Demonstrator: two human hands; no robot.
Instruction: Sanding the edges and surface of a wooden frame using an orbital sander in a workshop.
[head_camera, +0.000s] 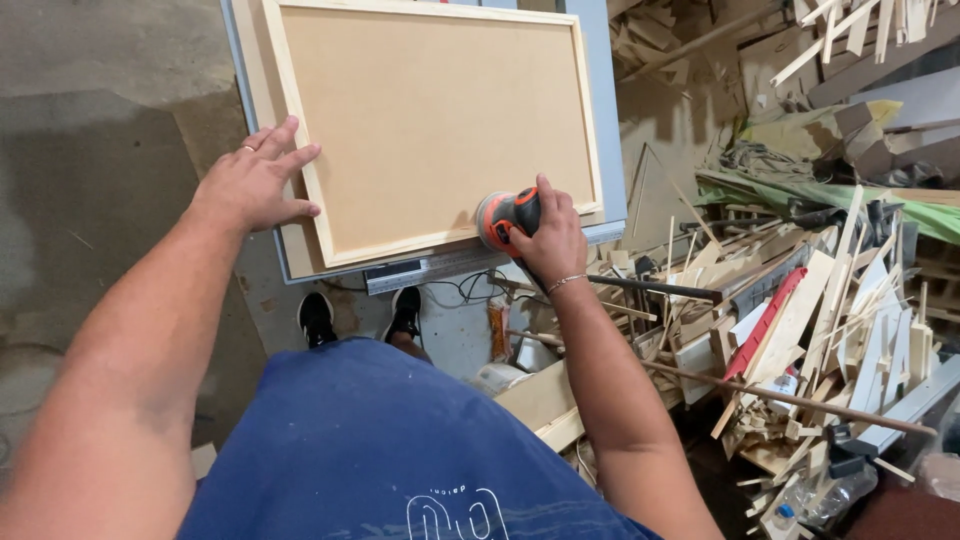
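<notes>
The right hand (549, 240) wraps fully around an orange and black sander (503, 218), fingers curled tight over its rounded body, which presses on the bottom rail of a rectangular wooden frame (432, 125). The frame has pale, smooth timber edges and a flat, matte tan panel inside; it lies on a grey-blue worktop (602, 90). The sander sits at the frame's 5 o'clock corner, its round pad poking out at 10 o'clock from the knuckles. The left hand (255, 182) lies flat and spread, holding nothing, its fingertips resting on the frame's left rail at 8 o'clock. At 3 o'clock of the worktop sprawls a rough heap of wood offcuts (800, 310), thin splintery strips and blocks
</notes>
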